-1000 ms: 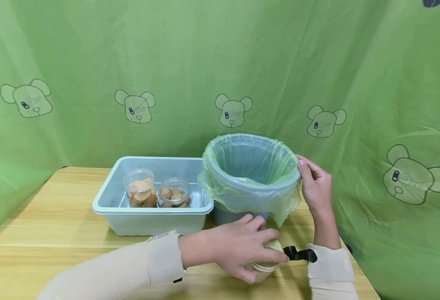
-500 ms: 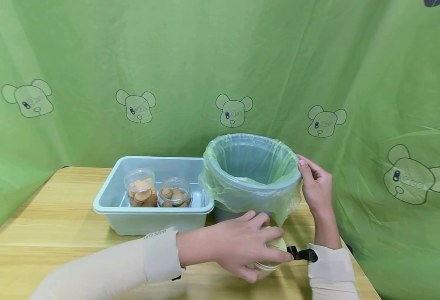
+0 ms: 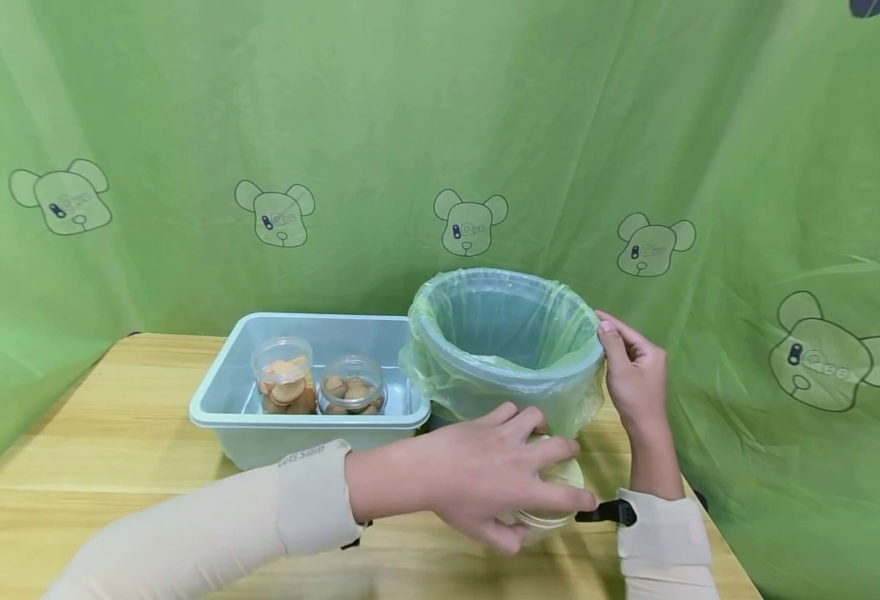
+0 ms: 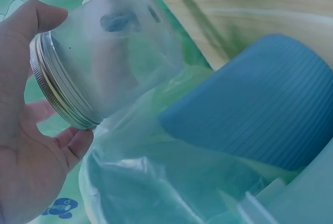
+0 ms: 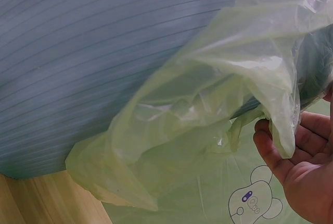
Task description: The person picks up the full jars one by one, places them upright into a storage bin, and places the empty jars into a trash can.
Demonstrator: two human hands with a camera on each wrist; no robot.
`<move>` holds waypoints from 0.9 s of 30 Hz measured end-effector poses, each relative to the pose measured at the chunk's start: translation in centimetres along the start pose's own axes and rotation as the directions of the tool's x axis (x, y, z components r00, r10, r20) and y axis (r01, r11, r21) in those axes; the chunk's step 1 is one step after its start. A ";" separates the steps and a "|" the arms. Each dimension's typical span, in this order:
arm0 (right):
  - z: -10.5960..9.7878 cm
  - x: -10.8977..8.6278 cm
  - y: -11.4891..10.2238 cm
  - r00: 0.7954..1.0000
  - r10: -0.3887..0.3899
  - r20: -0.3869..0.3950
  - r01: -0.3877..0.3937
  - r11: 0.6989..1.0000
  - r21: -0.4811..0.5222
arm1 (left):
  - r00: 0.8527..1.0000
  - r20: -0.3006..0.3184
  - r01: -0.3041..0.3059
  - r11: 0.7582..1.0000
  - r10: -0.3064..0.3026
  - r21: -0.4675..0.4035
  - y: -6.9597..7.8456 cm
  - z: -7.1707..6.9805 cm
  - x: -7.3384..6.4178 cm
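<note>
My left hand (image 3: pixel 485 479) grips a clear jar (image 4: pixel 130 52) by its ridged, metallic-looking lid (image 4: pixel 58 86), fingers spread around the lid's edge. No contents show inside the jar. It is just in front of a blue trash bin (image 5: pixel 104 62), most of it hidden by the hand in the head view. A thin yellow-green bag (image 3: pixel 518 400) lines the bin and hangs over its rim. At the rim's right side my right hand (image 3: pixel 638 375) pinches the bag's edge, thumb in front and the other fingers behind.
Left of the bin stands a light blue basin (image 3: pixel 305 446). Inside it are a jar of round biscuits (image 3: pixel 286 383) and a lower jar of walnuts (image 3: pixel 352 387). Everything rests on a wooden table (image 3: pixel 147 375), with a green bear-print curtain (image 3: pixel 365 125) behind and at the sides.
My left hand has shifted a little to the right with the jar, closer to the right wrist. My right hand stays at the bin's rim.
</note>
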State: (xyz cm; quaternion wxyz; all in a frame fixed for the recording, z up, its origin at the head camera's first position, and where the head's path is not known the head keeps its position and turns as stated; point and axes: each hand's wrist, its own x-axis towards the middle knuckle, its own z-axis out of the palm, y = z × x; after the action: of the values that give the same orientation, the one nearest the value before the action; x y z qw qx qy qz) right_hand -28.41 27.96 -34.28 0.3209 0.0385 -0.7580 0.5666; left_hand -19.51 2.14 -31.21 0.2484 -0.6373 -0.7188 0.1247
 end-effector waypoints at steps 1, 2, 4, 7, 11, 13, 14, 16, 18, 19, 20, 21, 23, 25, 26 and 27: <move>0.0 0.0 0.0 1.000 0.002 -0.001 -0.001 1.000 0.002 | 1.000 -0.002 0.000 1.000 0.000 0.002 -0.1 -0.2 0.0; 0.0 0.0 0.0 1.000 0.003 -0.001 -0.003 1.000 0.003 | 1.000 -0.005 0.000 1.000 0.000 0.001 -0.2 -0.4 0.0; 0.0 0.0 0.0 1.000 0.006 -0.002 -0.006 1.000 0.007 | 1.000 -0.010 0.001 1.000 -0.001 0.001 -0.4 -0.7 0.1; 0.0 -0.1 -0.1 1.000 0.010 -0.002 -0.010 1.000 0.008 | 1.000 -0.019 0.003 1.000 -0.003 -0.002 -0.8 -1.2 0.1; 0.0 -0.1 -0.2 1.000 0.012 -0.002 -0.012 1.000 0.008 | 0.999 -0.044 0.006 1.000 -0.006 -0.007 -1.2 -1.7 0.2; 0.0 -0.1 -0.2 1.000 0.014 -0.003 -0.014 1.000 0.008 | 0.998 -0.059 0.007 1.000 -0.008 -0.014 -1.4 -1.9 0.3; 0.0 -0.1 -0.2 1.000 0.014 -0.003 -0.014 1.000 0.007 | 0.998 -0.062 0.007 1.000 -0.008 -0.017 -1.5 -2.1 0.3; 0.0 -0.1 -0.2 1.000 0.016 -0.004 -0.016 1.000 0.007 | 0.997 -0.070 0.007 1.000 -0.009 -0.028 -1.8 -2.4 0.4; 0.0 0.0 -0.2 1.000 0.018 -0.005 -0.018 1.000 0.007 | 0.997 -0.072 0.006 0.999 -0.008 -0.033 -2.0 -2.7 0.5; 0.0 0.0 -0.2 1.000 0.019 -0.006 -0.019 1.000 0.008 | 0.997 -0.075 0.004 0.999 -0.006 -0.034 -2.1 -2.8 0.5; 0.0 0.0 -0.2 1.000 0.019 -0.006 -0.019 1.000 0.011 | 0.997 -0.075 0.003 1.000 -0.005 -0.030 -2.2 -3.0 0.5; 0.0 0.0 -0.2 1.000 0.020 -0.006 -0.020 1.000 0.014 | 0.997 -0.080 0.002 0.999 -0.004 -0.032 -2.3 -3.1 0.5; 0.0 0.0 -0.2 1.000 0.020 -0.005 -0.019 1.000 0.020 | 0.996 -0.092 0.000 1.000 -0.003 -0.030 -2.5 -3.4 0.5; 0.0 0.0 -0.2 1.000 0.023 -0.005 -0.023 1.000 0.019 | 0.994 -0.110 0.000 1.000 -0.004 -0.031 -2.7 -3.8 0.5; 0.0 0.0 -0.2 1.000 0.025 -0.004 -0.025 0.999 0.020 | 0.993 -0.116 0.002 0.999 -0.006 -0.033 -2.8 -3.9 0.5; 0.0 0.0 -0.2 1.000 0.028 -0.004 -0.028 0.999 0.020 | 0.992 -0.124 0.004 0.999 -0.008 -0.039 -2.9 -4.0 0.5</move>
State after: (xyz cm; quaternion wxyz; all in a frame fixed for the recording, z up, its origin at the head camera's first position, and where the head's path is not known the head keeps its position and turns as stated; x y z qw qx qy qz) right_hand -28.32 27.84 -34.08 0.3142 0.0301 -0.7520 0.5787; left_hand -19.96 1.66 -26.23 0.2806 -0.6463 -0.7061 0.0701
